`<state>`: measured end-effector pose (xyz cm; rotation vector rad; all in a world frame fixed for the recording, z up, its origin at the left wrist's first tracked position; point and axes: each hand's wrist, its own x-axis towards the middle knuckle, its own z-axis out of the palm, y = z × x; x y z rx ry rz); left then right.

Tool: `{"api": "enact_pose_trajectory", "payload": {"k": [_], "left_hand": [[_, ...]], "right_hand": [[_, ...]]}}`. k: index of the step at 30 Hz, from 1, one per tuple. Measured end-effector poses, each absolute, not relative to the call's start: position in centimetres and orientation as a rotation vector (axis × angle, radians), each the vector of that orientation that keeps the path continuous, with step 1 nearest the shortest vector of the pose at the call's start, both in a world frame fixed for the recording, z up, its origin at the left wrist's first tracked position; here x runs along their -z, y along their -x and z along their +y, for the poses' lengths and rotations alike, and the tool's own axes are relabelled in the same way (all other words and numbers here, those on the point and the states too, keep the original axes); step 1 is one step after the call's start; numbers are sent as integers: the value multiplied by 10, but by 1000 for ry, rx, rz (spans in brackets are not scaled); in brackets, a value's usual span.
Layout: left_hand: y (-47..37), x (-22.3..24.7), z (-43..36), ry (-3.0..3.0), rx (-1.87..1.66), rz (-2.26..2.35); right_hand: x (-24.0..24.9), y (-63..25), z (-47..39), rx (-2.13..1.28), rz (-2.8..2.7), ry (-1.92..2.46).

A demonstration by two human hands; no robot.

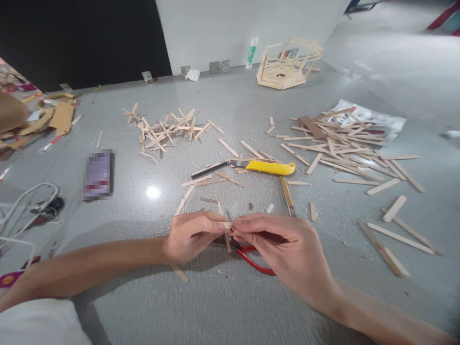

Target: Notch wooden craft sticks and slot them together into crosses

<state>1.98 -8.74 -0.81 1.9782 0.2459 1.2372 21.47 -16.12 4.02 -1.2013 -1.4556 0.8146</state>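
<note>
Over the front middle of the table, my left hand (192,235) pinches a short piece of wooden craft stick (225,225) between thumb and fingers. My right hand (283,239) is closed at the other end of that piece, its fingertips meeting the left ones. How much wood lies inside the right fingers is hidden. Beneath the hands sits a red-handled cutting tool (257,266), partly covered. A yellow-handled knife (271,166) with a dark tip cover rests just beyond, across several loose sticks.
A pile of small star-like stick pieces (167,129) lies at back left, a larger stick heap (345,143) at right. A stick-built frame (287,67) and a glue stick (252,52) stand by the wall. A phone-like object (98,175) and white cable (28,191) are left.
</note>
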Motion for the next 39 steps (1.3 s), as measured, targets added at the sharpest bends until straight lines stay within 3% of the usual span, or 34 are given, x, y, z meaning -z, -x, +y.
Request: {"api": "enact_pose_trajectory", "payload": {"k": [25, 39], "left_hand": [[-16, -3, -70, -2123, -1143, 175], [-14, -2, -76, -2148, -1118, 409]], "right_hand": [[-33, -210, -156, -758, -1516, 1157], [-26, -211, -151, -1059, -1323, 1197]]}}
